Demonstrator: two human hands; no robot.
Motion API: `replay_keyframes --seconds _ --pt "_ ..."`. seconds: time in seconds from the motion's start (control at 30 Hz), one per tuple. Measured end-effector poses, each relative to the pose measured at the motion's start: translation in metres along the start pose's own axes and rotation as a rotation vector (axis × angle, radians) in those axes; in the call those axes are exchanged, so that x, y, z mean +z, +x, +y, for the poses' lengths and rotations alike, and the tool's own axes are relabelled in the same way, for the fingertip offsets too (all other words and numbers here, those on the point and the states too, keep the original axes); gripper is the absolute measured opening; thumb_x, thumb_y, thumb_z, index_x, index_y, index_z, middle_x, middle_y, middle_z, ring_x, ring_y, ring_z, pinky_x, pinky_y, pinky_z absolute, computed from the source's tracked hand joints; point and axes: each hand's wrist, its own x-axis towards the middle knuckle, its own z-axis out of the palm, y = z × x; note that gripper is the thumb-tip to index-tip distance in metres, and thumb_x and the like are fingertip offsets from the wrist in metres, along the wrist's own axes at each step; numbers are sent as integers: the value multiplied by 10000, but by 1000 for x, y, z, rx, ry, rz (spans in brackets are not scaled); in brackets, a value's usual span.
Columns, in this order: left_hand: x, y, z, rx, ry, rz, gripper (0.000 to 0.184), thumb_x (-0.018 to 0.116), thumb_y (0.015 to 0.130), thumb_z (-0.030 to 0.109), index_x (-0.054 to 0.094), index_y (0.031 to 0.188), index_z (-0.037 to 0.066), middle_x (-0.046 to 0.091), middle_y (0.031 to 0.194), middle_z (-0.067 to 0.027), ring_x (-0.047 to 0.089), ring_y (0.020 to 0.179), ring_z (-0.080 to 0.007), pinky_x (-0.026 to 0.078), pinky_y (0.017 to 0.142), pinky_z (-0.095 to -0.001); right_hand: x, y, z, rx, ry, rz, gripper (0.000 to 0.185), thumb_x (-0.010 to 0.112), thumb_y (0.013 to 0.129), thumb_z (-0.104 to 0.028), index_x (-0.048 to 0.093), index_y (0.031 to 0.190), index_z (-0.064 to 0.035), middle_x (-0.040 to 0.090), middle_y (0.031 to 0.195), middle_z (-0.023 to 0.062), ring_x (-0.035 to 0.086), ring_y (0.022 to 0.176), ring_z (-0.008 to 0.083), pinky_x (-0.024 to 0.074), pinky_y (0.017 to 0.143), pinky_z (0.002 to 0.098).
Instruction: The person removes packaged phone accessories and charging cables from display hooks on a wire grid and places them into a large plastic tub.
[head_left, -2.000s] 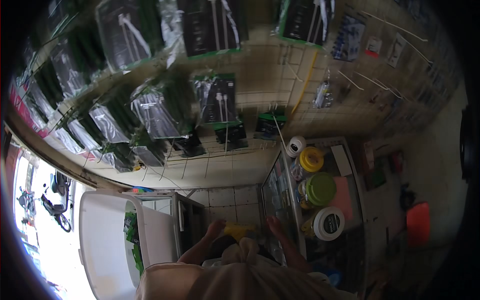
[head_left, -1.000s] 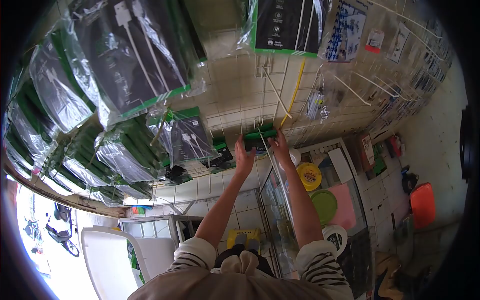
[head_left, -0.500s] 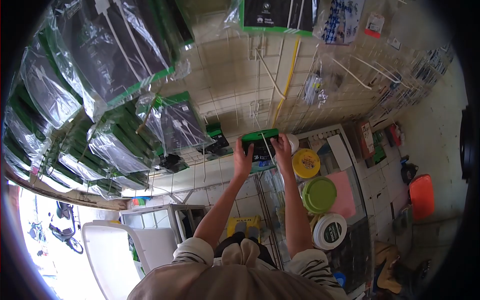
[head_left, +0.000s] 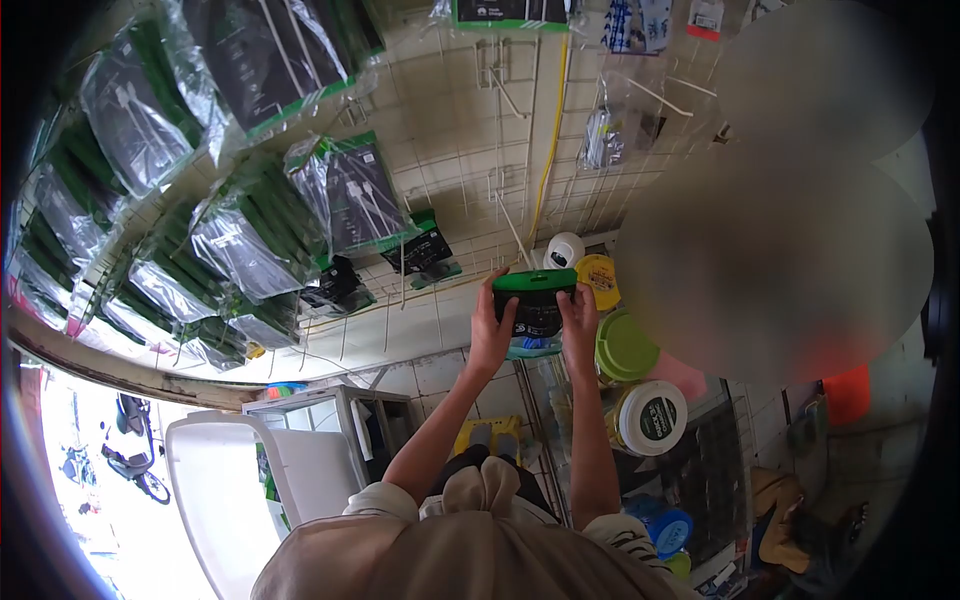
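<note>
- Green and black, the small packet (head_left: 537,310) is between the 2 hands, in front of the wall rack (head_left: 455,140) and left of the jars.
- Its longer visible side runs left to right, filling the gap from hand to hand; a green strip marks its far edge.
- The left hand (head_left: 488,335) grips the left end, the right hand (head_left: 580,325) the right end. The fingers of both are closed on the packet, thumbs against its near face, so neither hand is nearer to it.
- 1 thin hook (head_left: 513,225) runs from the rack toward the packet's far edge, between the hands; I cannot tell whether it passes through the packet.
- Just right of the right hand are a yellow lid (head_left: 600,283) and a green lid (head_left: 628,345), on jars along the glass table (head_left: 700,470).
- To the left, apart from the left hand, hangs a dark packet (head_left: 425,250).
</note>
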Motion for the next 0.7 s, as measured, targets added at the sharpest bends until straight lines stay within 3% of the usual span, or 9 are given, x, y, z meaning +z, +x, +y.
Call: replay_keyframes --seconds 0.27,0.33,0.43,0.57,0.63,0.7 --pt "-26 -31 43 -84 26 9 370 488 774 -6 402 1130 38 525 949 -146 532 832 -244 408 745 -293 0 -43 -31 1 43 -80 295 521 823 -123 403 1067 -6 486 920 37 449 872 99 359 763 235" --pt "-44 -36 46 -121 -144 20 357 481 791 -5 395 1134 42 541 891 -115 534 784 -162 415 696 -251 4 -53 -27 11 -68 -237 337 535 809 -106 389 1094 -4 493 914 39 455 864 110 363 766 246" --pt "-82 -46 62 -132 -279 145 339 470 809 -2 381 1133 40 545 869 -93 510 777 -95 416 667 -218 31 -70 -26 62 -89 -441 319 545 796 -87 401 1069 -5 501 911 41 462 854 111 369 756 247" --pt "-134 -67 81 -59 -217 339 337 466 819 2 356 1136 40 545 878 -89 494 801 -75 418 665 -209 85 -90 -38 63 15 -592 279 557 790 -81 420 1022 -10 511 904 44 470 842 106 374 741 244" --pt "-161 -84 94 -49 -194 436 362 477 815 3 326 1142 39 544 883 -93 498 810 -79 418 674 -213 113 -98 -42 120 84 -734 322 562 793 -109 419 1065 -11 498 995 32 450 925 95 348 821 245" --pt "-188 -102 99 -31 -148 541 377 486 813 13 313 1147 40 543 889 -95 501 817 -86 418 684 -221 145 -110 -43 133 64 -830 301 561 796 -116 432 1048 -13 505 982 30 454 916 91 352 813 242"
